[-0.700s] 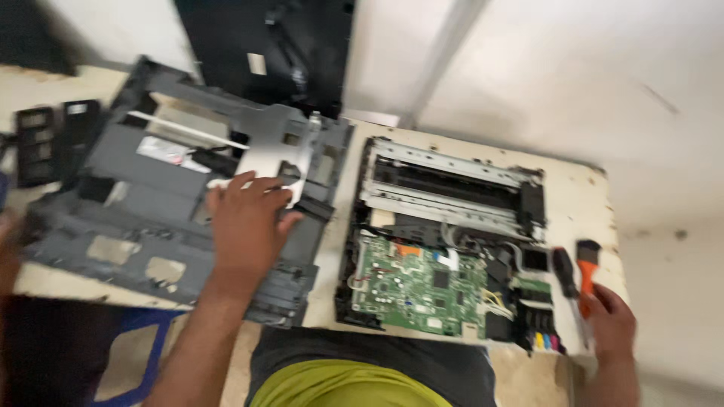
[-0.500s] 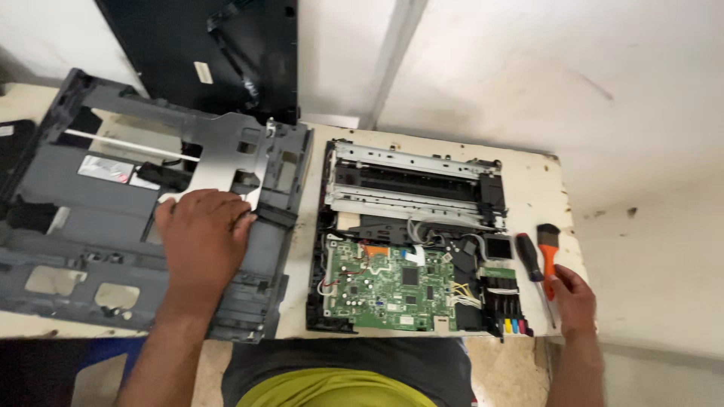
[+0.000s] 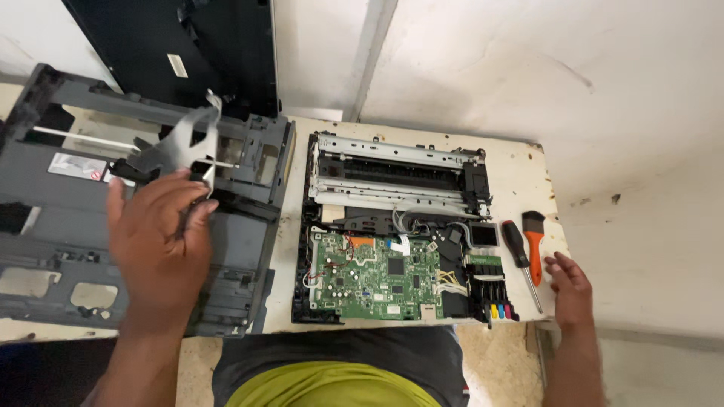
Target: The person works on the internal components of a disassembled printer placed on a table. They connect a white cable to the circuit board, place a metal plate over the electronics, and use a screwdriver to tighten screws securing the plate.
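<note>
My left hand point(image 3: 162, 241) is raised over a grey plastic printer frame point(image 3: 241, 249) on the left. Its fingertips pinch the lower end of a bent grey metal bracket point(image 3: 181, 139), which stands tilted above the frame. My right hand point(image 3: 569, 290) rests at the table's right edge, fingers apart and holding nothing. Just left of it lie a black-handled screwdriver point(image 3: 516, 245) and a small orange-handled brush point(image 3: 534, 245). Between my hands sits the opened printer chassis point(image 3: 400, 177) with a green circuit board point(image 3: 373, 275) and coloured ink cartridges point(image 3: 499, 310).
A black printer panel point(image 3: 196, 53) leans against the white wall behind the grey frame. The pale wooden table point(image 3: 520, 166) ends close to the wall on the right. My lap, in a yellow-green shirt point(image 3: 332, 388), is at the table's front edge.
My left hand has lifted off the grey frame, and the metal bracket that lay flat now stands tilted up at its fingertips. My right hand stays beside the screwdriver.
</note>
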